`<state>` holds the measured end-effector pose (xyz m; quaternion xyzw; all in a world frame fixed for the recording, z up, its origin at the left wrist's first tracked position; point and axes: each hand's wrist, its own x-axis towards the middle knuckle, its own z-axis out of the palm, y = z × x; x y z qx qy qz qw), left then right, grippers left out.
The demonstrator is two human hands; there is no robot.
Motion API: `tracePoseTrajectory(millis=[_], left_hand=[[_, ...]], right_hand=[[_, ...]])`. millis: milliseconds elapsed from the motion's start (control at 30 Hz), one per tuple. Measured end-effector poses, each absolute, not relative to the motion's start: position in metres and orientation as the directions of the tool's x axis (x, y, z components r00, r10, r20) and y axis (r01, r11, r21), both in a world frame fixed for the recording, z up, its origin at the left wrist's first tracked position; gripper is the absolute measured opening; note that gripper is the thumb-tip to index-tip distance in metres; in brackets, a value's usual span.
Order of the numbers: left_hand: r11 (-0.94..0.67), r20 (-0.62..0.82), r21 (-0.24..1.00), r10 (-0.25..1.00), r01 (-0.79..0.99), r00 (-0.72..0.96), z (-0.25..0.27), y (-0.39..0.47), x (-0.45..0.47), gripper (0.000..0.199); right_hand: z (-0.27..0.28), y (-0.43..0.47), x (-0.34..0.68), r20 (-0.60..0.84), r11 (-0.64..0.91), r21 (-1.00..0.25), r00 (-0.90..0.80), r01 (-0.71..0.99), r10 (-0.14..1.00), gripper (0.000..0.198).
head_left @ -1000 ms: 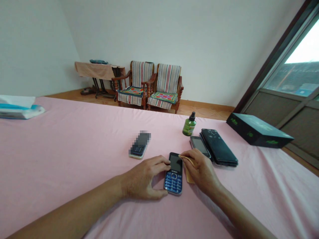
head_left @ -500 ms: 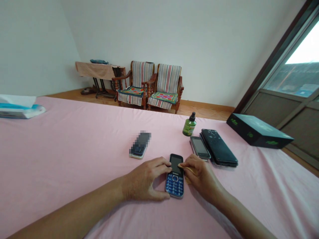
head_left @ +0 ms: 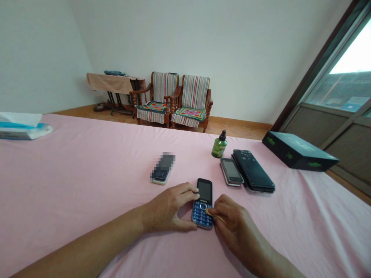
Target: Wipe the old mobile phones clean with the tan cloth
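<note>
A blue and black keypad phone (head_left: 202, 212) lies face up on the pink cloth, its screen end pointing away from me. My left hand (head_left: 174, 208) steadies it from the left side: the fingertips rest on the edge by the screen and the thumb lies at the lower corner. In my right hand (head_left: 232, 218) a small yellowish cloth (head_left: 209, 212) is pinched between thumb and fingers. Its tip touches the right part of the keypad, just below the round navigation key. Most of the cloth is hidden by my fingers.
Beyond my left hand lies another phone (head_left: 164, 170), partly pixelated. At the right are a green spray bottle (head_left: 219, 146), a grey phone (head_left: 232, 171), a stack of black devices (head_left: 253, 170) and a black box (head_left: 298, 150). A tissue pack (head_left: 26, 129) sits far left.
My right hand has moved toward me with the yellowish cloth, from the phone's screen down to its keypad. My left hand stays in place on the phone.
</note>
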<state>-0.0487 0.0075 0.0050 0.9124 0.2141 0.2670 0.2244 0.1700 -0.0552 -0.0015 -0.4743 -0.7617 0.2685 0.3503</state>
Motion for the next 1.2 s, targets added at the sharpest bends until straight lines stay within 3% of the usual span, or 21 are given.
tracePoseTrajectory(millis=[267,500,700,933,1200], left_hand=[[-0.814,0.419,0.517,0.51,0.265,0.751,0.003,0.007,-0.046,0.064],[-0.792,0.378,0.516,0.552,0.326,0.744,0.006,0.004,-0.043,0.062],[-0.794,0.364,0.519,0.539,0.316,0.76,0.006,0.004,-0.043,0.062],[-0.776,0.352,0.545,0.555,0.316,0.754,0.007,0.003,-0.042,0.063],[-0.783,0.344,0.534,0.545,0.318,0.765,0.008,0.004,-0.042,0.057]], right_hand=[[0.014,-0.067,0.168,0.231,0.406,-0.793,-0.393,0.454,0.89,0.026],[0.021,0.002,0.177,0.431,0.472,-0.511,-0.261,0.718,0.864,0.02],[0.001,0.034,0.17,0.438,0.503,-0.464,-0.305,0.729,0.846,0.023],[-0.001,0.006,0.173,0.417,0.567,-0.487,-0.394,0.665,0.819,0.028],[0.011,-0.032,0.171,0.335,0.535,-0.666,-0.433,0.52,0.837,0.027]])
